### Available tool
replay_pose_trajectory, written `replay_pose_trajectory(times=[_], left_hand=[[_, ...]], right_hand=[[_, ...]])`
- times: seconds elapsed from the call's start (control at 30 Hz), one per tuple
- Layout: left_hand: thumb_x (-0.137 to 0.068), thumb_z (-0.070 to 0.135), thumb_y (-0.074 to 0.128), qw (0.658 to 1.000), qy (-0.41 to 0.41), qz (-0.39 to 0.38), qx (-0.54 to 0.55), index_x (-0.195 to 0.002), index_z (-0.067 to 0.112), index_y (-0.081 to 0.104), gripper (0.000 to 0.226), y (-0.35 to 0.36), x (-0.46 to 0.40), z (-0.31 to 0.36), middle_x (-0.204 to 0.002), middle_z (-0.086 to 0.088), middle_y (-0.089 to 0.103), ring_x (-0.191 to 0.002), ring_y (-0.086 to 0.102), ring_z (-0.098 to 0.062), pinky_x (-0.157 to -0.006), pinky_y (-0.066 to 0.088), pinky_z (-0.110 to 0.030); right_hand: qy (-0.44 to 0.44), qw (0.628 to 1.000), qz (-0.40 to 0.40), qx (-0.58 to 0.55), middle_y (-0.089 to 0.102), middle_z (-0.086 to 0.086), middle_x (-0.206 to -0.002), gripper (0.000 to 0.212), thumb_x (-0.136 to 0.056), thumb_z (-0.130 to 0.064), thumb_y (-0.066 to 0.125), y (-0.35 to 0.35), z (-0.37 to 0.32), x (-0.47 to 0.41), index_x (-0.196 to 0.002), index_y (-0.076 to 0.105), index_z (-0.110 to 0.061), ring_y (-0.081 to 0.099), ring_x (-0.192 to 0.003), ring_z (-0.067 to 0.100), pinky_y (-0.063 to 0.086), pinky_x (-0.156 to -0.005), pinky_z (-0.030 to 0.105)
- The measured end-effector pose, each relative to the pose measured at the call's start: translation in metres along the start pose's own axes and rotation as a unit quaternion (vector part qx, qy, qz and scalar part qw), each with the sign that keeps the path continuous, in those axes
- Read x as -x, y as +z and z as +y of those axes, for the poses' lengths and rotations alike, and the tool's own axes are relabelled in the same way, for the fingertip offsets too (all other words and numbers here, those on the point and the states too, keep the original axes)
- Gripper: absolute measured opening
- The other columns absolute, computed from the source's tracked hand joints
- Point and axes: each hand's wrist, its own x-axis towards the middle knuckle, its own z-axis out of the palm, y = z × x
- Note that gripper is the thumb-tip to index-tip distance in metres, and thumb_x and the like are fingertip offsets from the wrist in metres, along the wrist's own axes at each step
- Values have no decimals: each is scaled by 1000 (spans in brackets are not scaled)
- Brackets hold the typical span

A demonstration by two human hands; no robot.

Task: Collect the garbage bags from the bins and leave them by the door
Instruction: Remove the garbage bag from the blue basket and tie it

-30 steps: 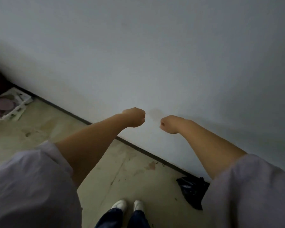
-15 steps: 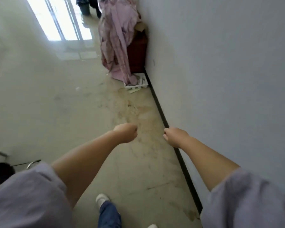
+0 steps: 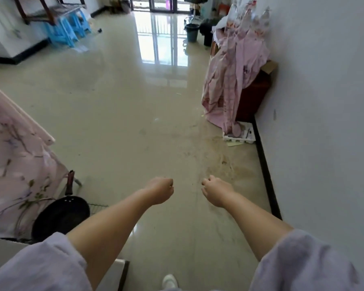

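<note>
head: glossy floor (image 3: 118, 114), fisted left hand (image 3: 159, 191)

We hold both forearms out ahead, bare below pushed-up pale sleeves. Our left hand (image 3: 160, 191) is a closed fist, holding nothing. Our right hand (image 3: 215, 191) is fisted too, knuckles inward, also holding nothing. The fists sit near each other, apart.

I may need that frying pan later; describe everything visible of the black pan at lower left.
The black frying pan is round, dark and matte, with rivets near its dark reddish handle, which points up and away. It sits low beside the pink floral cloth, partly over a wire rack. Neither hand touches it. Its near edge is hidden.
</note>
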Motion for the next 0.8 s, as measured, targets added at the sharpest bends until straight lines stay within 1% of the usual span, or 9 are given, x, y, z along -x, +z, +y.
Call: replay_pose_trajectory(times=[0.17,0.33,0.47,0.6,0.73,0.8], left_hand=[[-98,29,37,1000,-22,11,0,-119,11,57,34,-24,-30,-38,-121,-14,58,-109,56,-32,-89,46,-34],[-97,27,36,1000,-24,-5,-6,-118,9,58,35,-48,-85,-52,-121,-16,59,-109,57,-34,-90,49,-35],[-96,24,36,999,-24,-23,-22,-114,9,60,33,-72,-152,-56,-119,-14,60,-107,58,-33,-88,49,-34],[-96,24,36,999,-33,-20,-19,-115,9,58,33,-118,-234,-68,-119,-15,61,-107,58,-34,-91,49,-37],[-97,21,36,998,-54,6,-14,-115,6,59,32,-174,-302,-83,-119,-18,60,-106,59,-34,-85,47,-32],[-97,19,36,998,-67,11,-7,-113,5,59,31,-194,-332,-93,-118,-19,61,-105,59,-34,-84,47,-33]], right_hand=[[-21,999,-22,21,48,12,-128,36,-101,-30,28,-18,-16,-50,-126,47,-12,50,-117,32,44,-87,37],[-28,998,-50,24,48,12,-131,37,-101,-30,29,-32,-11,-105,-129,46,-12,49,-119,32,44,-92,39],[-29,998,-58,28,49,13,-128,37,-101,-31,29,-53,10,-166,-127,48,-11,50,-118,32,43,-91,38],[-34,996,-65,40,49,13,-127,37,-101,-30,29,-93,38,-248,-126,49,-11,50,-118,32,43,-93,39],[-51,995,-64,64,49,14,-128,35,-102,-27,29,-148,60,-331,-125,49,-10,50,-120,32,43,-94,37],[-57,994,-59,73,50,13,-128,35,-102,-25,29,-173,65,-367,-125,49,-10,50,-121,31,42,-94,37]])
